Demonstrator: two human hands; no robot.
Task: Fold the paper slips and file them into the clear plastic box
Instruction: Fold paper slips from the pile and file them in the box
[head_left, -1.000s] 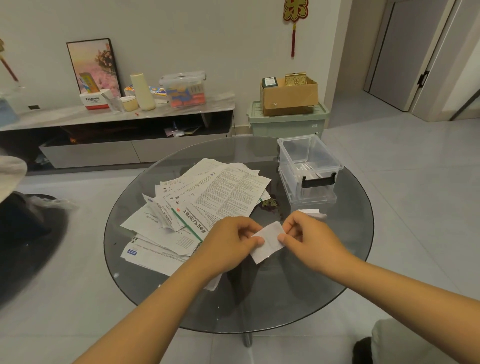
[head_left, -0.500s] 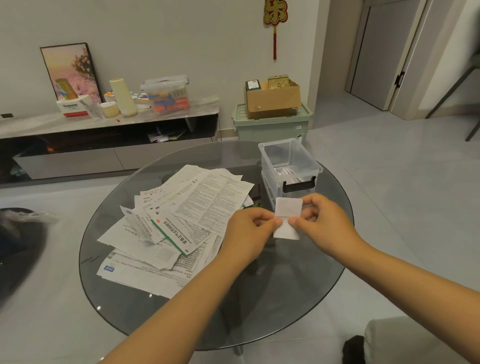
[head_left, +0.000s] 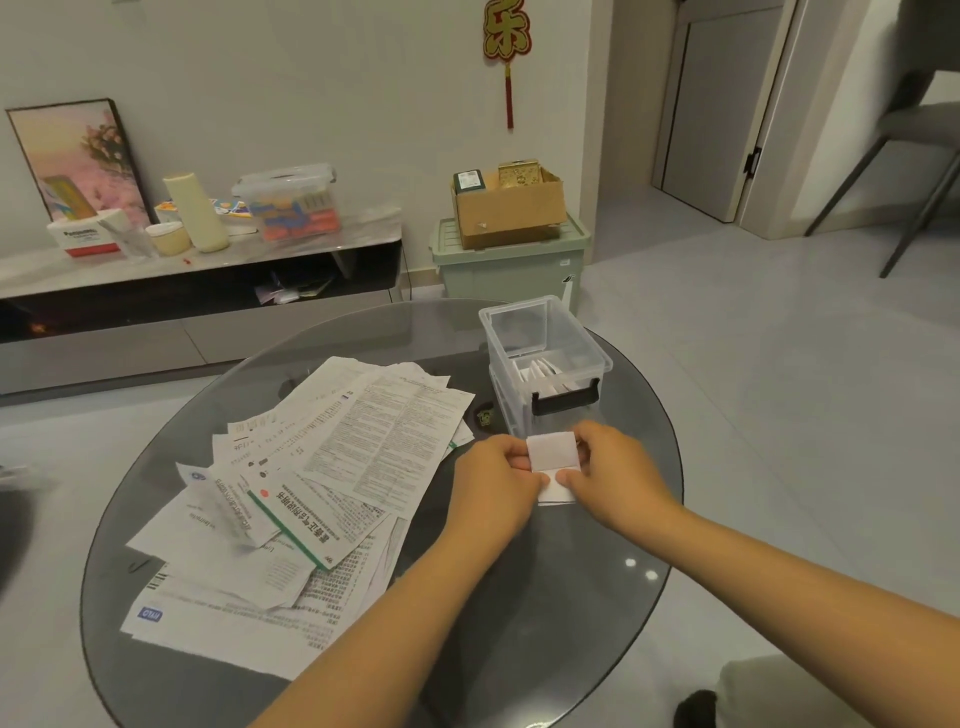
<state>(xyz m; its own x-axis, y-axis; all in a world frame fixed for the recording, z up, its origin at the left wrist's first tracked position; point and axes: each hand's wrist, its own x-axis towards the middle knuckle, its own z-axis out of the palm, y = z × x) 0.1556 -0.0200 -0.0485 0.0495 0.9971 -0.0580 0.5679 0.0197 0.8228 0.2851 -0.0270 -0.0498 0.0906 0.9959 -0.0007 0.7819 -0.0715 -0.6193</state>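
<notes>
- Round, dark glass worktop (head_left: 519, 649); person seated at its near edge, both bare forearms reaching in.
- Small white paper slip (head_left: 551, 453), folded over on itself, held above the worktop just in front of the box.
- Left hand (head_left: 496, 480) pinches the slip's left edge with curled fingers; right hand (head_left: 615, 467) pinches the right edge the same way, thumb pressed on the lower flap. Looks like a crease being set.
- Small clear plastic box with a black latch handle (head_left: 545, 358) stands open on the far right of the worktop. A few folded white slips (head_left: 543, 375) already lie inside, leaning toward its near end; the far half shows no paper.
- Loose fan of printed white leaflets and sheets (head_left: 311, 493) covers the left side of the worktop, all flat and unfolded, well apart from the box.
- Judgement: early to middle stage. A handful filed, one in hand nearly ready to drop in, and most of the pile left.
</notes>
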